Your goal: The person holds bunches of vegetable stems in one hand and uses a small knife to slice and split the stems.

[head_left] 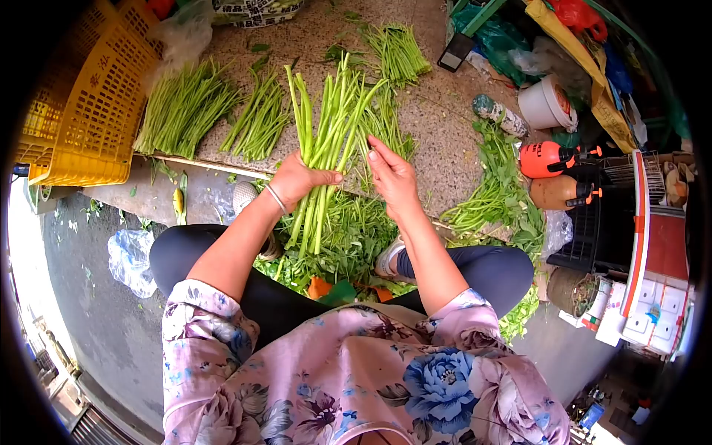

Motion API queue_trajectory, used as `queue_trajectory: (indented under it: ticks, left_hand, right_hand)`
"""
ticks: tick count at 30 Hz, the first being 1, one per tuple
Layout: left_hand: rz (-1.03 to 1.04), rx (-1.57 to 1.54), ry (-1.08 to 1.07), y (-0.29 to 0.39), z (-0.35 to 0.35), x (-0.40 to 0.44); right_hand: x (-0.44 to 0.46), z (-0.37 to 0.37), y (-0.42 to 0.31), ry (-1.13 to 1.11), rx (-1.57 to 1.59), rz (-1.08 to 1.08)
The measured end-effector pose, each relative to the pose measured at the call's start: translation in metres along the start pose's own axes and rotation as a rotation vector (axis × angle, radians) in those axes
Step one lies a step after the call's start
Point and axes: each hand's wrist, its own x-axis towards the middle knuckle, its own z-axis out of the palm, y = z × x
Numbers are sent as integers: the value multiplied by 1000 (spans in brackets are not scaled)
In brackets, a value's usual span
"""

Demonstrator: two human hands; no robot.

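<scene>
My left hand [295,180], with a pale bangle at the wrist, is closed round a loose bunch of green stalks [330,137], its thumb across them. The stalks fan out above the fist, and their lower ends stick out below it. To their right is my right hand [389,174], thumb and fingers pinched together near the bunch's edge; what they hold, if anything, is too small to make out. Beneath both hands lies a heap of leafy greens [341,230]. Stalk piles [185,107] rest on the stone slab [445,104] beyond.
Yellow crates [100,96] stand at the left. On the right are leafy stems [493,193], a white bucket [545,104], a red spray bottle [541,159] and a brown one [552,191]. A clear plastic bag [132,259] lies on the ground at the left.
</scene>
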Motion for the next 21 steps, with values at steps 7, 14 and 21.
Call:
queue_trajectory:
  ticks: [7,14,21]
  left_hand:
    - [57,433,-56,-6,-4,-2]
    - [203,915,-49,-12,-11,-1]
    - [136,1022,-49,0,-4,-8]
  right_hand:
    - [9,-38,-23,14,207,26]
    - [22,-65,-24,-266,204,247]
    - [15,-71,-11,-127,52,254]
